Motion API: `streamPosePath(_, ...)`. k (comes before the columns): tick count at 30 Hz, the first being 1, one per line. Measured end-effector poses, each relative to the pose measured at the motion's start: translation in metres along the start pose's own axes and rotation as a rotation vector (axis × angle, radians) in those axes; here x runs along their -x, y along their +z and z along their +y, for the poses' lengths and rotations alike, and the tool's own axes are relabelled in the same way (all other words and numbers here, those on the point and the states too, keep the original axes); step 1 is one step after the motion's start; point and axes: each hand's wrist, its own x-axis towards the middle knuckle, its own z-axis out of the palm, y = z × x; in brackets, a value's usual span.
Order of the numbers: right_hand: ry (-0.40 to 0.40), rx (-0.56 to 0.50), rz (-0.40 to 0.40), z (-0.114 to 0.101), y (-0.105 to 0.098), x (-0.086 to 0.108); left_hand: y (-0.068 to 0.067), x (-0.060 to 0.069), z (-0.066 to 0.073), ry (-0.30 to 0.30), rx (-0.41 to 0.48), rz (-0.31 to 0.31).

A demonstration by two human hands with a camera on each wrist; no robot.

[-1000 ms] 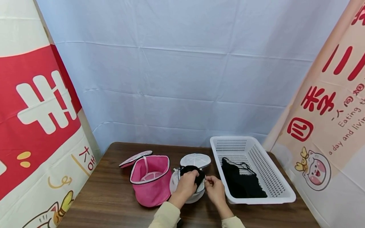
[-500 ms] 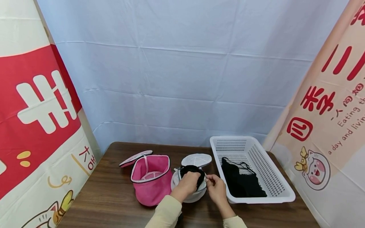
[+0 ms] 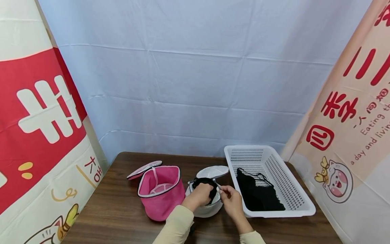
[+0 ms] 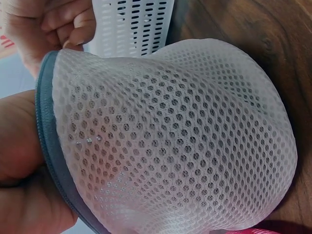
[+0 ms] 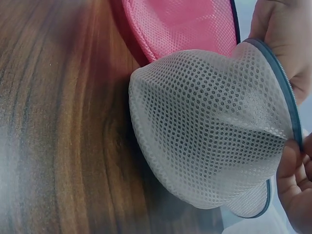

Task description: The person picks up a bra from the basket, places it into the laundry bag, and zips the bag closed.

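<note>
brown table (image 3: 109, 203) under white bag (image 3: 208, 211) | bluish backdrop (image 3: 195, 81) | printed hangings (image 3: 30, 152), apparently cloth

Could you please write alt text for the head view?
A person's left hand reaches into an open white mesh bag holding black fabric, while the right hand pinches its rim. An open pink bag stands at left and a white basket of black clothing at right, all on a brown table.

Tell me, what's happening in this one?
A person has their left hand in the mouth of a white mesh bag, against black cloth, while their right hand pinches its rim. A pink mesh bag stands open on the left; a black garment lies in the white basket on the right.
</note>
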Motion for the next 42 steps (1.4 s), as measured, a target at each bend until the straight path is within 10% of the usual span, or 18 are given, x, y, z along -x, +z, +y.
streamPosePath(11,0.008,-0.032,-0.038,-0.040,-0.004,0.004,0.005,-0.008,-0.002,-0.056,0.003,-0.080)
streamPosePath(32,-0.035,-0.126,-0.124,-0.042,-0.006,0.004,0.002,-0.017,-0.002,-0.244,0.008,-0.168)
streamPosePath(42,0.086,-0.150,-0.118,-0.028,-0.009,0.001,-0.001,-0.013,-0.004,-0.361,0.105,-0.244)
